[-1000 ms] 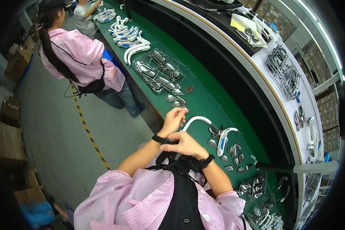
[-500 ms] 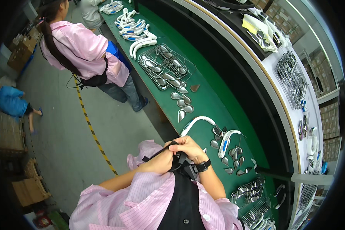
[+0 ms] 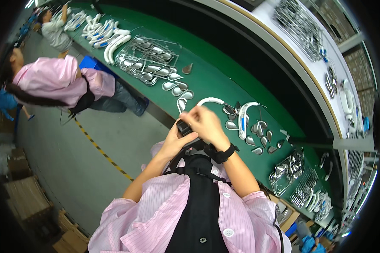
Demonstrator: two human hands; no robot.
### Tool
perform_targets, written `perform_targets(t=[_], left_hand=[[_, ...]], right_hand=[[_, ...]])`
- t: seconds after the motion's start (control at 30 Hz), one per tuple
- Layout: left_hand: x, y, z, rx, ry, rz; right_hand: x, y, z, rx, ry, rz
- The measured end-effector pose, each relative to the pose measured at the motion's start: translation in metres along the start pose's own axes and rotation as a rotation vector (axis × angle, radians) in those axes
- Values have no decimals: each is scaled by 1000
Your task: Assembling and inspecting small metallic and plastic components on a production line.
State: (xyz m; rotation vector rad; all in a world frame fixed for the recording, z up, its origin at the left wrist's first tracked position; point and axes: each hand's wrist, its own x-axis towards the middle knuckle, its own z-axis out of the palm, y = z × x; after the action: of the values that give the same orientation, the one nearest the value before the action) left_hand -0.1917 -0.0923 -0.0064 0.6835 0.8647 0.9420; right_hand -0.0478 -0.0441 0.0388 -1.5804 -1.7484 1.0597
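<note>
A small black boxy device (image 3: 185, 127) is held in front of my chest. My left hand (image 3: 176, 142) wraps round it, its thumb lying across the near side. Just above and to the right is my right hand (image 3: 207, 127), its fingers bent over the device's top and smeared by motion. Whether those fingers grip anything cannot be made out. On my right wrist sits a black band with a dark unit (image 3: 221, 154). Black straps (image 3: 198, 170) hang below the device over the dark front of my pink striped shirt.
Beyond my hands runs a green bench (image 3: 223, 90). It bears shiny metal teardrop-shaped parts (image 3: 257, 128), curved white handles (image 3: 242, 120) and wire racks (image 3: 150, 59). A person in pink (image 3: 50, 80) stands at the left. A white shelf (image 3: 291, 52) lines the right.
My view has swung, shifting the bench and the person in pink leftward. Both hands have moved up a little, and the left now wraps the device from the left.
</note>
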Motion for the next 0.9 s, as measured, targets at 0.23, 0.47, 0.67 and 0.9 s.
perform_targets(t=[0.23, 0.47, 0.67, 0.9], left_hand=[[59, -54, 8, 1107, -192, -12], [63, -51, 110, 856, -567, 65], [35, -20, 218, 1017, -734, 410], [50, 5, 265, 1228, -796, 738]], right_hand=[[-22, 129, -52, 523, 340, 313], [-63, 144, -93, 357, 612, 458], [-72, 132, -146, -326, 752, 495], [-59, 162, -151, -989, 496, 304]])
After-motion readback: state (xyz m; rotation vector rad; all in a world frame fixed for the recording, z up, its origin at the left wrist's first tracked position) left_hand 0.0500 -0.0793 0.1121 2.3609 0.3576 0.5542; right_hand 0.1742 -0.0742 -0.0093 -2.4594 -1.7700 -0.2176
